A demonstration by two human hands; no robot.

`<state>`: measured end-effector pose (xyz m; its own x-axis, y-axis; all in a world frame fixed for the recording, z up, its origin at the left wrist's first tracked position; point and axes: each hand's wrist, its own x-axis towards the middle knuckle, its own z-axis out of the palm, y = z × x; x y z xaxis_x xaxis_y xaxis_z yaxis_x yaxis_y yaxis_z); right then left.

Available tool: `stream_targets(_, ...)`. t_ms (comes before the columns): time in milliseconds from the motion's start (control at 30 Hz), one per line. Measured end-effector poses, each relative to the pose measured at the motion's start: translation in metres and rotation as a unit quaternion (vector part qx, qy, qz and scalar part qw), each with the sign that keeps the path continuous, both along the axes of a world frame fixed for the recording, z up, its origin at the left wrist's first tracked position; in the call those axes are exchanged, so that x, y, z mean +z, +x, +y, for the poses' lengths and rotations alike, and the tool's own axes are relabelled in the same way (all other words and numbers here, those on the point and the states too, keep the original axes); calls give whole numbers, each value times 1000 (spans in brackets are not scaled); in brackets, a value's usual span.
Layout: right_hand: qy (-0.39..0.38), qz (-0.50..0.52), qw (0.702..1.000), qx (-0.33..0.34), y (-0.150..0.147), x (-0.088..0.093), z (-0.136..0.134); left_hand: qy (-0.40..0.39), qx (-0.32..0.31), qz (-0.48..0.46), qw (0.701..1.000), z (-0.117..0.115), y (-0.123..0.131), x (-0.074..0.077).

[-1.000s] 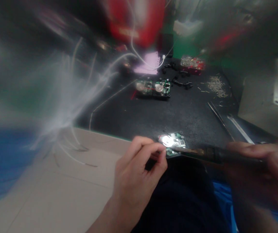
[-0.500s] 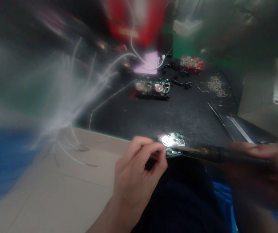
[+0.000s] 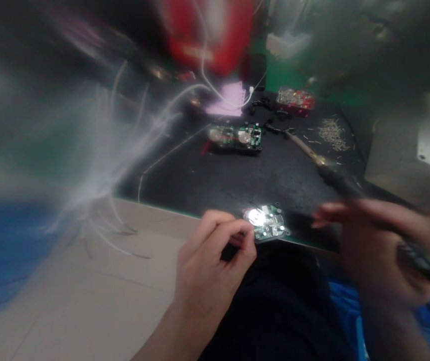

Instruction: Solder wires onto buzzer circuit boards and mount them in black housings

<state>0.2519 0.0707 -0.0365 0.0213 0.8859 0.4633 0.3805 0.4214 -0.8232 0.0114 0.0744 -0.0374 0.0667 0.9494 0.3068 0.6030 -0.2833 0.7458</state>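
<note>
A small green circuit board (image 3: pixel 275 219) with a brightly shining round metal cell (image 3: pixel 256 217) lies at the front edge of the dark work table. My left hand (image 3: pixel 215 250) is at its lower left edge, thumb and fingertips closed in a pinch. What sits between those fingertips is hidden. On the right, my right hand (image 3: pixel 380 250), blurred, is closed around a soldering iron (image 3: pixel 341 180). The iron points up and left, away from the board, its tip over the table near some small black parts (image 3: pixel 275 128).
Two more circuit boards (image 3: pixel 248 138) lie farther back. Behind them are a pink paper (image 3: pixel 230 98) and a red box of small metal pins (image 3: pixel 295 100). Loose pins (image 3: pixel 333 134) are piled at right, beside a pale machine (image 3: pixel 395 150). White wires (image 3: pixel 105 185) hang at left.
The soldering iron has lifted off the circuit board and swung up, with my right hand turning around it. My left hand and the board have stayed nearly still.
</note>
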Motion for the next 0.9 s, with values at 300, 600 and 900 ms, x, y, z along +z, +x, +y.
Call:
stream_targets(300,-59,-204,966,150,-17,-3,21,-136,3,-122,983,4,-2,-6)
stream_targets(600,-47,-197,971,123,-16,-5,24,-217,6,-244,945,10,0,8)
stream_targets(900,-59,-170,976,125,-12,-6,21,-224,2,-288,931,7,3,17)
